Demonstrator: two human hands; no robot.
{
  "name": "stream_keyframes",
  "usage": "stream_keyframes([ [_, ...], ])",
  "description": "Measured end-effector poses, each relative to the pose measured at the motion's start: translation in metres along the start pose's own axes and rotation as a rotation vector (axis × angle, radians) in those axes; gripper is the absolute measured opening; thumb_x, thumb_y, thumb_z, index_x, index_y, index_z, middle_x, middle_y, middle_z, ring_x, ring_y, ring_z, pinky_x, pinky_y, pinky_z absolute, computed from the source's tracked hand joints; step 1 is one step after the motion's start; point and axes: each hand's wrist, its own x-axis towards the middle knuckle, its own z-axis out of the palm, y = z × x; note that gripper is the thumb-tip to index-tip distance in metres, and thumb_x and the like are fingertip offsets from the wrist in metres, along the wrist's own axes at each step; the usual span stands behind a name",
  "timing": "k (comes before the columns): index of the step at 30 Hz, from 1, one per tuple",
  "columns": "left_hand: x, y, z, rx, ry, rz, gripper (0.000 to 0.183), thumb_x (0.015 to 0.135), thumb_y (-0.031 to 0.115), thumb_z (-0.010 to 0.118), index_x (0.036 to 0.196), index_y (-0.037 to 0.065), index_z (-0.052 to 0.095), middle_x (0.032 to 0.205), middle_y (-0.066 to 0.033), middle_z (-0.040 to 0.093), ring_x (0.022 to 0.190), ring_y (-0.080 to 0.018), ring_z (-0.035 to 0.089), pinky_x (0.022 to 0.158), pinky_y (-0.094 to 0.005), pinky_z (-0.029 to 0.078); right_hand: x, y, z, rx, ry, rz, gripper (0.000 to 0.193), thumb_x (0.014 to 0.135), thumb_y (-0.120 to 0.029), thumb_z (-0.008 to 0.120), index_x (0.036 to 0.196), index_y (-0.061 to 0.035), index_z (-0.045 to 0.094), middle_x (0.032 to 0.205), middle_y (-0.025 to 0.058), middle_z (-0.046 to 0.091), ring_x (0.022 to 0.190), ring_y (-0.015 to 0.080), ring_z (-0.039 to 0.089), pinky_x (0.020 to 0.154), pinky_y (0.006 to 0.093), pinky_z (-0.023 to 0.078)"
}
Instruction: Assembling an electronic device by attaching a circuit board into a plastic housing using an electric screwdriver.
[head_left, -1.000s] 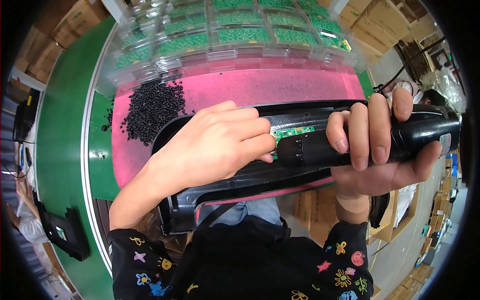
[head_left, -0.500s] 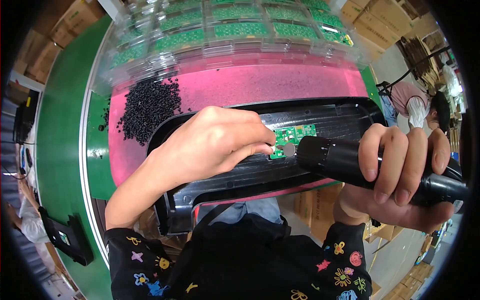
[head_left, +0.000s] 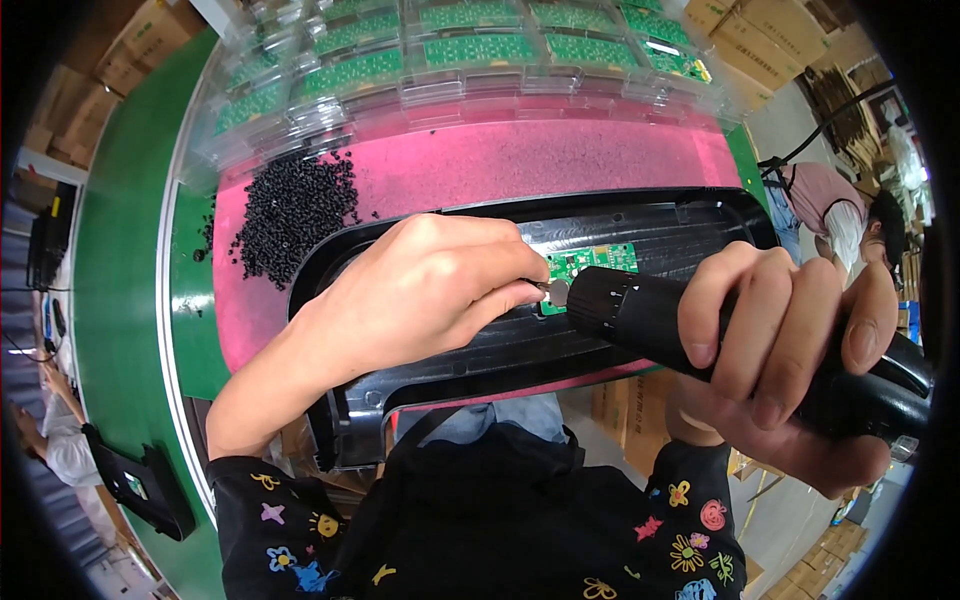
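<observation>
My right hand (head_left: 790,335) is wrapped round a black electric screwdriver (head_left: 650,310), tilted with its nose toward the left. A small round grey piece (head_left: 559,292) shows at that nose, close by my left fingertips. The fingers of my left hand (head_left: 440,285) are pinched together at the left edge of a green circuit board (head_left: 612,258); what lies between them is hidden or too small to name. The board rests inside a long black plastic housing (head_left: 450,375) with raised rims, lying on the pink mat before me.
A heap of small black parts (head_left: 295,215) lies on the pink mat (head_left: 520,150) at the left. Clear plastic trays (head_left: 440,85) of green boards line the back. Another black housing (head_left: 140,490) sits far left. A person (head_left: 830,205) bends over at the right; cardboard boxes (head_left: 770,40) stand behind.
The screwdriver and my right hand have moved left and slightly down, bringing its nose up to my left fingertips. My left hand has barely moved.
</observation>
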Motion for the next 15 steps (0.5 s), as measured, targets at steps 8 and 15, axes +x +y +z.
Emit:
stream_keyframes([
  [8,0.003,-0.005,0.005,-0.064,-0.009,0.032,0.014,0.078,0.004,0.074,0.088,-0.001,0.066,0.08,-0.0119,0.066,0.071,-0.0296,0.065,0.063,-0.0354,0.052,0.0,-0.002,-0.007,0.053,-0.042,0.021,0.048,0.081,-0.043,0.072,0.106,-0.0105,0.047,0.067,-0.0024,0.058,0.048,0.0076,0.054,0.055,0.0276,0.048],
  [15,0.004,-0.007,0.006,0.018,-0.103,-0.063,0.013,0.079,0.008,0.073,0.086,0.0,0.065,0.093,-0.0096,0.069,0.078,-0.0272,0.065,0.067,-0.036,0.053,0.015,-0.018,-0.05,-0.032,-0.122,0.217,0.053,0.085,-0.053,0.063,0.109,-0.0075,0.05,0.07,-0.0025,0.051,0.055,0.0098,0.046,0.064,0.0299,0.04],
])
